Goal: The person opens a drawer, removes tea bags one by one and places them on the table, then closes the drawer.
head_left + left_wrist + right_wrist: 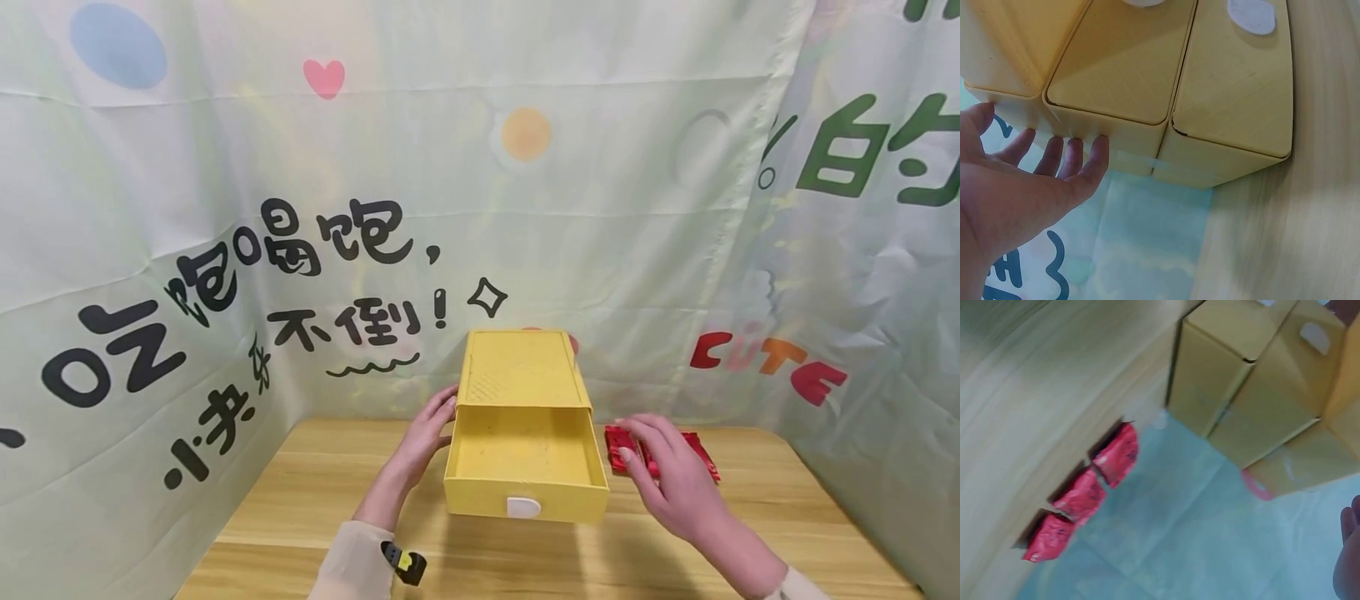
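A yellow drawer unit [521, 367] stands at the back of the table, with its top drawer [480, 497] pulled out and bare inside. My left hand [420, 442] is at the unit's left side. In the left wrist view, its outstretched fingertips [1099, 147] rest along the side wall below the pulled-out drawer. My right hand [678, 487] hovers to the right of the drawer, fingers loosely bent and holding nothing. It overlaps the red packets [697, 450] in the head view. The right wrist view shows three red packets [1117, 455] in a row, apart from the hand.
Below the pulled-out drawer are two closed drawers [1125, 62] with white tabs. A printed cloth [615, 250] hangs close behind the unit and along both sides of the wooden table [315, 483]. A black and yellow band [405, 562] is on my left wrist.
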`<state>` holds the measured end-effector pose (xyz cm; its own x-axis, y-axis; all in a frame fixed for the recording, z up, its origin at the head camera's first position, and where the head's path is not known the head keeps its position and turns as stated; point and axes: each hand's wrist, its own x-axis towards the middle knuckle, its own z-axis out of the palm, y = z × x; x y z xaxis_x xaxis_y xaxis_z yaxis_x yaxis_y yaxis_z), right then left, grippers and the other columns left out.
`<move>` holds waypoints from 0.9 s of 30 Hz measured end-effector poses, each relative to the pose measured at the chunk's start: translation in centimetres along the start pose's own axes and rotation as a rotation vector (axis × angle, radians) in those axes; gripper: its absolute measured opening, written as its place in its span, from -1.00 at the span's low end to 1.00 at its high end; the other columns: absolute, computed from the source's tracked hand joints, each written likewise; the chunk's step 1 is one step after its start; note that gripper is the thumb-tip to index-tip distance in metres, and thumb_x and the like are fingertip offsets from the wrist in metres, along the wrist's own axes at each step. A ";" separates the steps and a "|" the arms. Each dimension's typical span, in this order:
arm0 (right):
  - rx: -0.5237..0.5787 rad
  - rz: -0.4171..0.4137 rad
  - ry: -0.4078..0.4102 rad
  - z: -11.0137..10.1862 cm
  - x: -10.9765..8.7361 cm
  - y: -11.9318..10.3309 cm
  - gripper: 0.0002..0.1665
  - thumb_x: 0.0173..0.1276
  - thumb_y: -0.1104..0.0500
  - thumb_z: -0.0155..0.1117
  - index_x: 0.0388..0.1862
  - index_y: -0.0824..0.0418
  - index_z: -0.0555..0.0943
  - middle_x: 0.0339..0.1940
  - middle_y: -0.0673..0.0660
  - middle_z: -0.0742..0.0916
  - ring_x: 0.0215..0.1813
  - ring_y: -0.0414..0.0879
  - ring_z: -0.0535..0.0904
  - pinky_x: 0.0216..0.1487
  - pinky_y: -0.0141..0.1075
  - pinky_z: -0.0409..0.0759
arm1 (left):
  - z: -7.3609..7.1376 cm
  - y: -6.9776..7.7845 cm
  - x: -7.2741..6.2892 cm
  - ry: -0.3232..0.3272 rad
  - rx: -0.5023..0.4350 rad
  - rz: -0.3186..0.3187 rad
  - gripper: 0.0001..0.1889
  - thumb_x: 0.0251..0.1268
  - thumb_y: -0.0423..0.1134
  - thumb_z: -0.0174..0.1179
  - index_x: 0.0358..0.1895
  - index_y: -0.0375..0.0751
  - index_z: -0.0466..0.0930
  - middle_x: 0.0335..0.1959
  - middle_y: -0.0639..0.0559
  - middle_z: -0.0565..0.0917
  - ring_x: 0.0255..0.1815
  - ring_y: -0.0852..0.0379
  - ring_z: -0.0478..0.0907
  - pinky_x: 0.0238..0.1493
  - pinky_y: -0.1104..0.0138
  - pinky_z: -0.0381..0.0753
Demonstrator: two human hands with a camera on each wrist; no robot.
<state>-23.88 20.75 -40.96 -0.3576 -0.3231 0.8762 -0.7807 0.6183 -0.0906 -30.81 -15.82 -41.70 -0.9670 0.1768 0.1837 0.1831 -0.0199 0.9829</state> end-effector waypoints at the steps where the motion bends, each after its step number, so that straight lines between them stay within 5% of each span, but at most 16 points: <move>1: 0.005 -0.028 0.024 0.0 0.2 -0.3 -0.50 0.67 -0.04 0.05 0.15 0.36 0.65 0.07 0.20 0.68 0.08 0.03 0.58 0.32 -0.63 0.27 | 0.0 0.0 0.0 0.000 0.000 0.000 -0.42 0.71 -0.02 -0.06 0.59 -0.24 0.24 0.50 -0.29 0.38 0.40 -0.22 0.39 0.28 -0.13 0.52; 10: 0.002 -0.279 0.149 -0.1 2.0 -3.5 -0.47 0.69 -0.03 0.03 -0.02 0.43 0.70 -0.11 0.26 0.72 -0.10 0.05 0.61 0.11 -0.46 0.52 | -0.1 -0.2 0.0 0.004 0.003 -0.002 -0.42 0.71 -0.01 -0.06 0.59 -0.23 0.25 0.47 -0.28 0.40 0.37 -0.20 0.40 0.28 -0.15 0.51; 17: -0.029 -0.419 0.193 -0.2 3.5 -6.1 -0.57 0.65 0.04 0.11 -0.12 0.39 0.73 -0.20 0.22 0.74 -0.17 0.09 0.62 0.10 -0.28 0.51 | -0.1 -0.2 0.0 0.003 -0.007 -0.003 -0.43 0.71 -0.02 -0.06 0.59 -0.24 0.25 0.48 -0.28 0.39 0.38 -0.22 0.39 0.29 -0.16 0.50; 27: -0.037 -0.590 0.214 0.8 4.4 -9.2 -0.67 0.62 0.13 0.15 -0.15 0.34 0.75 -0.26 0.18 0.76 -0.25 0.03 0.64 -0.25 -0.19 0.60 | 0.1 0.0 -0.1 0.003 -0.002 -0.001 -0.42 0.71 0.00 -0.06 0.59 -0.23 0.25 0.45 -0.28 0.42 0.38 -0.20 0.40 0.29 -0.16 0.49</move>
<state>-18.65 13.10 -36.67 0.2414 -0.4694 0.8493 -0.7954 0.4057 0.4503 -30.68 -15.78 -41.71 -0.9677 0.1741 0.1824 0.1815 -0.0213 0.9832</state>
